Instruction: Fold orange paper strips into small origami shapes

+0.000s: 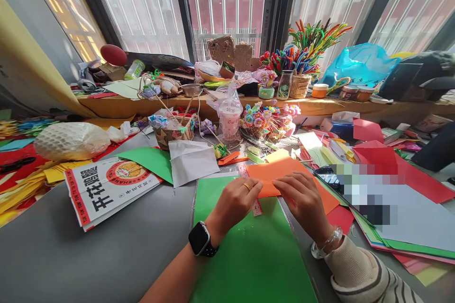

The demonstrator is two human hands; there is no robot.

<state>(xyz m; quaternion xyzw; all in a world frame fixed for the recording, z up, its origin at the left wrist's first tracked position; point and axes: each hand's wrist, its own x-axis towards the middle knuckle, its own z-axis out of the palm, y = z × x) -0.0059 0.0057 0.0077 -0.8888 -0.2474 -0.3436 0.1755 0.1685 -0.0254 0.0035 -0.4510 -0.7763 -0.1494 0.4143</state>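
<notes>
Near the counter's front edge, the left hand [234,201] and right hand [302,199] each pinch the orange paper sheet [284,170]; it looks light, thin, easily creased, best held at its edges.

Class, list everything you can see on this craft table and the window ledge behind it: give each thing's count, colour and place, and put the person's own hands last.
orange paper: one, orange, under both hands
green sheet: one, green, nearest the camera, under the orange paper
ruler: one, pale with red marks, between the hands
printed bag: one, white and red, left of the green sheet
white paper: one, white, table middle
red paper: several sheets, red, right side
small basket: one, brown, behind the white paper
pipe cleaners: a bunch, many colours, on the ledge
blue bag: one, blue, ledge right
left hand: ring and black watch, fingertips on the orange paper
right hand: clear bracelet, pinching the orange paper
</notes>
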